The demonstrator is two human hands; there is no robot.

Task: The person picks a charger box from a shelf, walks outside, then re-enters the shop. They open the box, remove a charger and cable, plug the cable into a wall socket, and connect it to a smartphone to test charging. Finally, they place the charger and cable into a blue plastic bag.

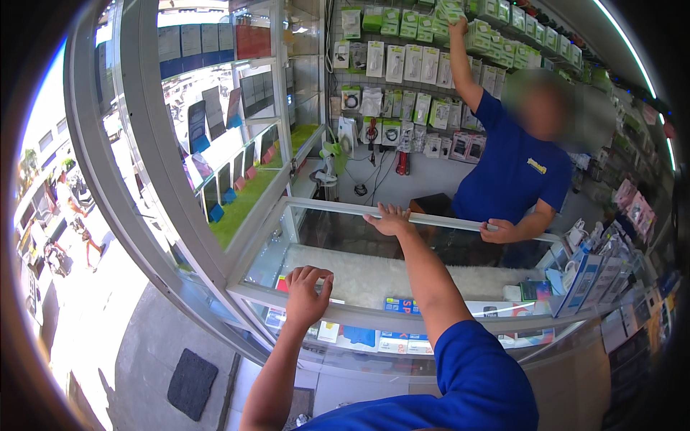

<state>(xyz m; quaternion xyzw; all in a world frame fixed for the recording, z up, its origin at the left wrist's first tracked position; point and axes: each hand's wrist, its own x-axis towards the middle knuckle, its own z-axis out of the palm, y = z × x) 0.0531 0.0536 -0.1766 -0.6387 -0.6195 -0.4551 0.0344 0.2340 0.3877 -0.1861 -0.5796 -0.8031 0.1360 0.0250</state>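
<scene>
My right hand (390,220) reaches across the glass display counter (287,215) and rests on its far white frame, fingers spread, holding nothing. Over the counter's near edge, my left hand (309,296) has loosely bent fingers with the thumb apart and nothing visible in it. Whether it touches the glass I cannot tell. A white furry mat (359,275) lies inside the counter, and small boxes (402,343) sit below it. Across the counter, a person in a blue shirt (514,161) raises one hand to green-and-white hanging packages (451,11); their other hand (499,231) is at the counter's far edge.
A tall glass cabinet (194,215) with phones on display stands at the left. Cables and accessories hang on the back wall (413,65). Upright boxes (582,284) crowd the counter's right end. A dark mat (192,384) lies on the floor at lower left, near the sunlit street.
</scene>
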